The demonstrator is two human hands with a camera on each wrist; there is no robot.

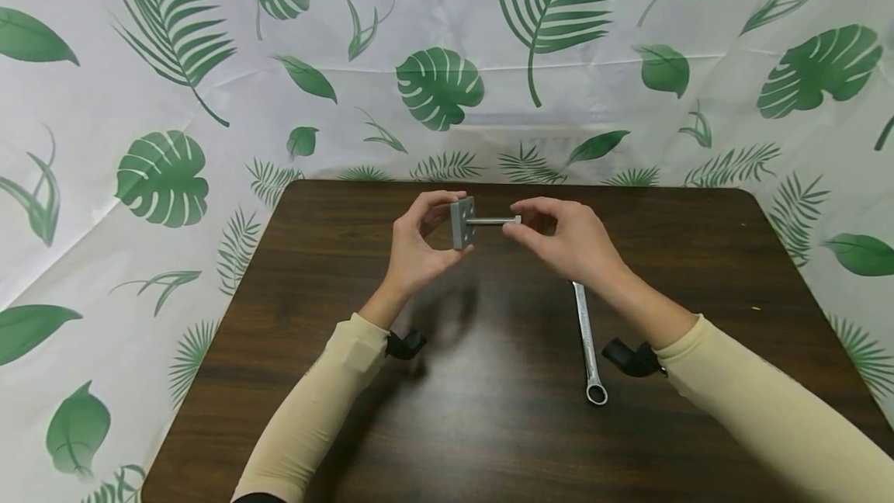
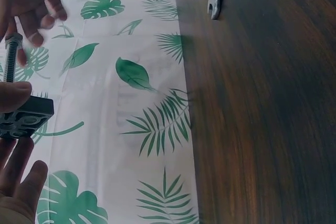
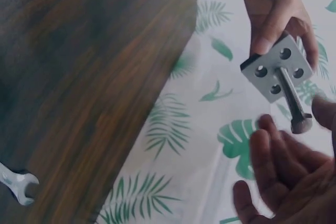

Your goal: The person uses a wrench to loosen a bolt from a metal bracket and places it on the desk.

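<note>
My left hand [image 1: 419, 243] holds a small square grey plate [image 1: 459, 223] by its edges, raised above the table. In the right wrist view, several holes show in the plate's face, and a long silver hex bolt [image 3: 290, 95] stands out from its middle. The bolt's head [image 1: 517, 220] points toward my right hand [image 1: 573, 239]. Thumb and fingers of that hand are spread around the head, with a gap visible in the right wrist view. In the left wrist view the bolt [image 2: 10, 59] shows its threads, and the right fingers look slightly blurred.
A silver combination wrench [image 1: 587, 340] lies on the dark wood table [image 1: 489, 410], below my right forearm. Its open end [image 3: 23, 186] shows in the right wrist view. Behind the table hangs a white leaf-print cloth [image 1: 363, 99]. A tiny light speck [image 1: 756, 308] lies at the right.
</note>
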